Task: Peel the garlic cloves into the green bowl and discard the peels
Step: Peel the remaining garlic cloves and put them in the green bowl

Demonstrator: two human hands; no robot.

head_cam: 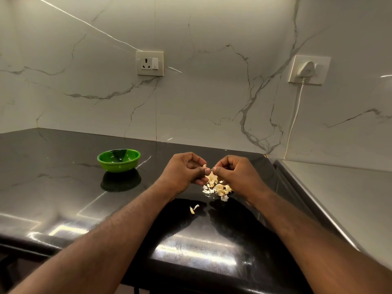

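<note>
My left hand [184, 170] and my right hand [235, 174] meet above the black counter, and between their fingertips they pinch one garlic clove [211, 176]. Just below them a small heap of garlic cloves and papery peels [218, 190] lies on the counter. A loose bit of peel [193, 209] lies nearer to me. The green bowl [118, 159] stands to the left of my hands, well apart from them; its inside looks bare.
The black polished counter [63, 187] runs left and toward me. A steel surface [343, 200] adjoins it on the right. The marble wall behind carries a socket [149, 63] and a plugged socket [308, 70] with a white cable hanging down.
</note>
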